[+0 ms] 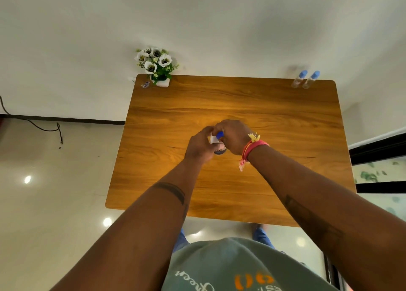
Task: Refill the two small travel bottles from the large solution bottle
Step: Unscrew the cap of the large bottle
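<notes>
Big white solution bottle with blue cap (216,140) stands upright mid-table | left hand (201,144) grips its body, right hand (234,138) pinches cap | two small clear blue-capped travel bottles (305,79) stand far right, nearer right hand.

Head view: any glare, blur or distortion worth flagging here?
Head view: wide-angle lens bows the brown wooden table edges; bright lamp reflections on the glossy floor; two small clear blue-capped travel bottles at the far corner look soft; both hands hide most of the bottle.
</notes>
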`<state>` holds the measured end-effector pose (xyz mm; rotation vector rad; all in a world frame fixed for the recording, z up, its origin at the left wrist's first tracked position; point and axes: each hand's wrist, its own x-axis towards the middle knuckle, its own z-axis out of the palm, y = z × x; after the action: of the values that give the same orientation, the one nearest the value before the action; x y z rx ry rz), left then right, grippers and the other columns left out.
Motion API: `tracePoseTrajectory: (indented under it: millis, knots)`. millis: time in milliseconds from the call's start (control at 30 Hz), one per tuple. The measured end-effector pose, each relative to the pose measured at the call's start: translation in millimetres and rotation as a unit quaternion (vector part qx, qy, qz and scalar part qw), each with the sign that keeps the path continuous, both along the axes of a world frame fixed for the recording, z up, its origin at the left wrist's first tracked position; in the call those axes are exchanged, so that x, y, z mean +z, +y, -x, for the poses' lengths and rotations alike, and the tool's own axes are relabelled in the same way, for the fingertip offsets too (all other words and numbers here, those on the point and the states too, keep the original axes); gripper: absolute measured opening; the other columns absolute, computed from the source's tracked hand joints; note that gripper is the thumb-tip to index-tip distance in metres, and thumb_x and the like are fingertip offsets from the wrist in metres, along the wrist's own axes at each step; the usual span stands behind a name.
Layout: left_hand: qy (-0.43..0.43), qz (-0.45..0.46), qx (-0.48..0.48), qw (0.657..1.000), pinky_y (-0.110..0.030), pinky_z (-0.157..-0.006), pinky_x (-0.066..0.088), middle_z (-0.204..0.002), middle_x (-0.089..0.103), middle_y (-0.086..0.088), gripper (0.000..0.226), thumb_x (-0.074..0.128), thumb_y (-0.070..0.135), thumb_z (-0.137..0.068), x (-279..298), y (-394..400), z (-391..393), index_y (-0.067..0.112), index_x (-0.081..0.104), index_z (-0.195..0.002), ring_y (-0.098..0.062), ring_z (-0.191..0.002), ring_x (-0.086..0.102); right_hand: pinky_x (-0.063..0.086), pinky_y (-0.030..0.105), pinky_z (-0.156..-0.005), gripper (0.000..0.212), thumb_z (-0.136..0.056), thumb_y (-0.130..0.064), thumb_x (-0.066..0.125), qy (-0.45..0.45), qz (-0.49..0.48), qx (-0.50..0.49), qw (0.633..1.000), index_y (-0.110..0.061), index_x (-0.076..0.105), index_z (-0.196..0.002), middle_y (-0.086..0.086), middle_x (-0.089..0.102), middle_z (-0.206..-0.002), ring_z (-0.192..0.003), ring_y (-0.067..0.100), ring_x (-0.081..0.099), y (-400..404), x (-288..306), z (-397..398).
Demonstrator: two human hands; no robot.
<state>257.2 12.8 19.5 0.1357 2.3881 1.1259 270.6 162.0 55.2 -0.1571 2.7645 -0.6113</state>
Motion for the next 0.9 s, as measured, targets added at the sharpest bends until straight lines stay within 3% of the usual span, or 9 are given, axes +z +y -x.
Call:
tracePoseTrajectory:
  millis: [200,333,567,700,900]
  knots:
    - [-0.003,-0.001,0.004,1.0,-0.022,-0.076,0.044,-0.126,0.068,0.007,0.054,0.079,0.019,-0.083,-3,-1,2,0.028,0.059,-0.133,-0.015,-0.105,0.066,0.047,0.032,-0.078,0.052,-0.086,-0.03,0.074,-0.001,0.03,-0.028,0.999,-0.025,0.054,-0.133,0.004,0.057,-0.122,-0.103,0.023,0.059,5,-10,-6]
    - [-0.006,-0.003,0.008,1.0,-0.023,-0.083,0.048,-0.132,0.065,0.007,0.059,0.081,0.022,-0.08,-5,-2,1,0.03,0.06,-0.134,-0.015,-0.109,0.067,0.04,0.029,-0.07,0.041,-0.09,-0.04,0.067,0.015,0.02,-0.06,0.998,-0.023,0.058,-0.127,0.001,0.054,-0.114,-0.09,0.017,0.052,9,-17,-8]
    - [-0.007,-0.008,0.007,1.0,-0.024,-0.079,0.045,-0.134,0.064,0.006,0.058,0.082,0.028,-0.079,-5,-2,1,0.032,0.06,-0.133,-0.017,-0.111,0.066,0.043,0.029,-0.072,0.026,-0.094,-0.026,0.063,0.02,0.03,-0.021,0.999,-0.019,0.065,-0.119,0.0,0.054,-0.102,-0.09,0.021,0.058,5,-12,-4]
    - [-0.012,-0.021,0.01,1.0,-0.027,-0.083,0.046,-0.135,0.064,0.007,0.056,0.083,0.029,-0.079,-5,-1,0,0.034,0.06,-0.13,-0.018,-0.114,0.064,0.044,0.032,-0.065,0.033,-0.094,-0.019,0.062,-0.006,0.005,0.015,1.0,-0.028,0.064,-0.125,0.001,0.049,-0.102,-0.081,0.022,0.055,7,-4,4]
    - [-0.021,-0.023,0.011,0.999,-0.027,-0.083,0.043,-0.135,0.063,0.007,0.058,0.082,0.027,-0.079,-4,-2,0,0.032,0.059,-0.132,-0.016,-0.114,0.063,0.041,0.029,-0.064,0.037,-0.092,-0.021,0.068,-0.027,-0.022,0.012,0.999,-0.026,0.064,-0.128,0.002,0.046,-0.105,-0.086,0.023,0.058,2,-2,9]
